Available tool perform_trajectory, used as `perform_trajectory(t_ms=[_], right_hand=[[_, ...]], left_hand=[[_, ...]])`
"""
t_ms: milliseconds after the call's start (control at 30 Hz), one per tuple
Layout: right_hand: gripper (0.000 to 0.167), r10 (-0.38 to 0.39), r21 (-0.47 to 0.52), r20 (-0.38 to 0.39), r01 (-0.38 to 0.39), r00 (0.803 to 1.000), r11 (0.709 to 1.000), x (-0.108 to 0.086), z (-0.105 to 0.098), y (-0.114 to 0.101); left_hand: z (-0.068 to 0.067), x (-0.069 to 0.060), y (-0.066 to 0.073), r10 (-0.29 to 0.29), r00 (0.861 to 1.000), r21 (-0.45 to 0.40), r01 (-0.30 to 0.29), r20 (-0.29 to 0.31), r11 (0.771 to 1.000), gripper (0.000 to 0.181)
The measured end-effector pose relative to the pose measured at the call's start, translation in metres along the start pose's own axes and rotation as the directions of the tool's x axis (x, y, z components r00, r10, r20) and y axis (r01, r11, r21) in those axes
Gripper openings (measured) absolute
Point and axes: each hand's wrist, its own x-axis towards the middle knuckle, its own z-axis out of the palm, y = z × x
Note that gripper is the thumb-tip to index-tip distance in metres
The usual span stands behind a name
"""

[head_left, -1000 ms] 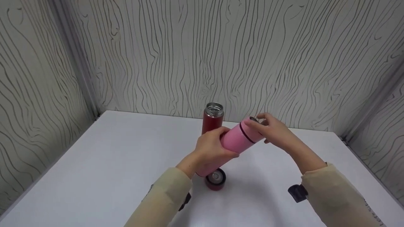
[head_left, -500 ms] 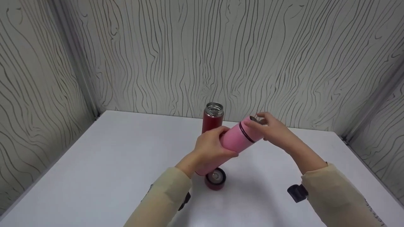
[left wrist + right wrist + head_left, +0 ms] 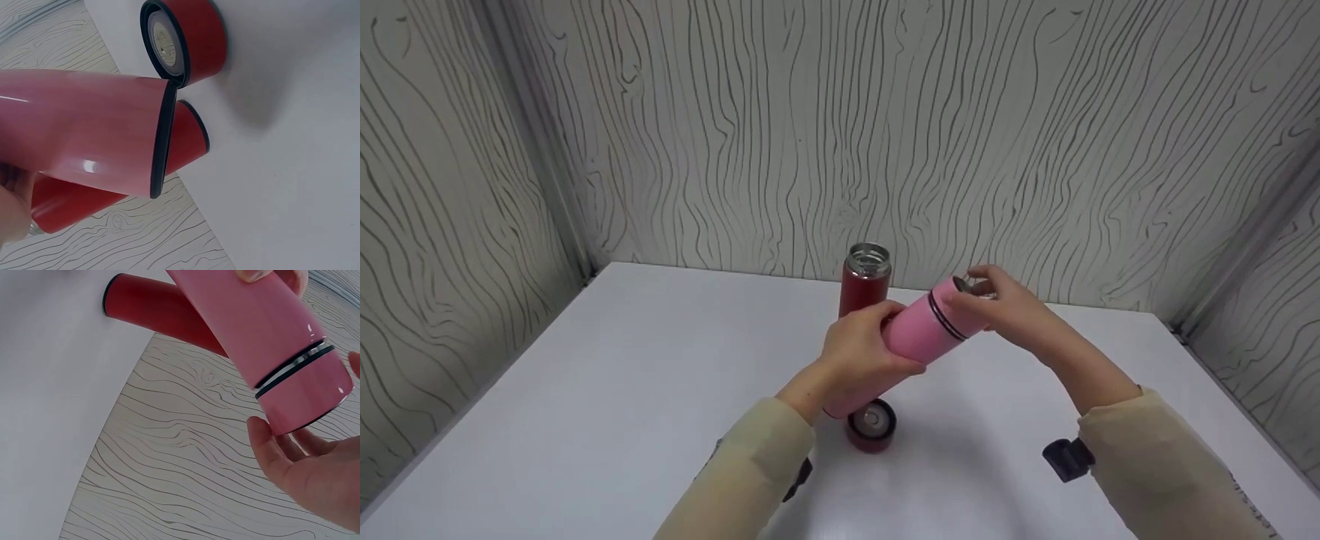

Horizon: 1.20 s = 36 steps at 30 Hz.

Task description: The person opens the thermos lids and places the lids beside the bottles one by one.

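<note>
My left hand grips the body of a pink thermos bottle, tilted above the table with its lid end up to the right. The fingers of my right hand are curled about the pink lid. Between lid and body, the right wrist view shows a narrow gap with a sliver of silvery metal. Behind my left hand stands a red thermos bottle, its metal mouth uncovered. A red lid lies with its inner side up, below the pink bottle's base.
All this is over a white table. Wood-grain patterned panels rise at the back and both sides. Dark straps or mounts hang by the sleeves.
The dark band at the pink lid's seam has become two lines with a slim light gap between them. The right hand's fingers have shifted slightly on the lid; the left hand stays put.
</note>
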Motion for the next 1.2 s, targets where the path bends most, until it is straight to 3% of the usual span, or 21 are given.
perform_trajectory(t_ms=[100, 200, 333, 500, 633, 733, 967, 1200], right_hand=[[0.083, 0.045, -0.030, 0.001, -0.045, 0.999, 0.999, 0.0004, 0.0003, 0.0007], [0.080, 0.059, -0.049, -0.001, -0.059, 0.998, 0.997, 0.0011, -0.0001, 0.0016], [0.068, 0.004, 0.000, 0.034, -0.004, 0.999, 1.000, 0.0013, -0.0015, 0.0030], [0.074, -0.018, 0.043, 0.067, 0.015, 0.998, 0.999, 0.0008, -0.0013, 0.0034], [0.080, 0.036, 0.012, 0.044, -0.037, 0.998, 0.999, 0.0017, 0.0011, 0.0020], [0.076, 0.042, 0.006, 0.024, -0.042, 0.999, 0.999, 0.0020, 0.0020, 0.0013], [0.067, -0.026, 0.028, -0.021, 0.026, 0.999, 0.999, -0.0025, -0.0015, 0.0006], [0.070, -0.046, 0.105, -0.090, 0.055, 0.995, 0.993, -0.0078, -0.0059, 0.0000]], left_hand=[[0.0009, -0.0001, -0.0003, 0.019, 1.000, 0.013, -0.019, -0.006, 1.000, 0.062], [0.0020, 0.0000, -0.0005, 0.026, 1.000, 0.005, -0.026, -0.008, 1.000, 0.061], [0.0018, -0.0008, -0.0006, 0.008, 1.000, -0.017, -0.008, -0.012, 1.000, 0.060], [0.0007, -0.0012, 0.0003, -0.010, 1.000, -0.023, 0.010, -0.011, 1.000, 0.061], [0.0002, -0.0009, 0.0007, -0.004, 1.000, -0.026, 0.004, -0.008, 1.000, 0.062], [-0.0001, -0.0012, 0.0004, 0.004, 1.000, -0.018, -0.004, -0.009, 1.000, 0.062], [-0.0018, -0.0018, -0.0002, -0.011, 1.000, -0.036, 0.010, -0.008, 0.999, 0.061], [-0.0062, 0.0011, 0.0051, 0.044, 0.998, 0.019, -0.043, -0.040, 0.999, 0.063]])
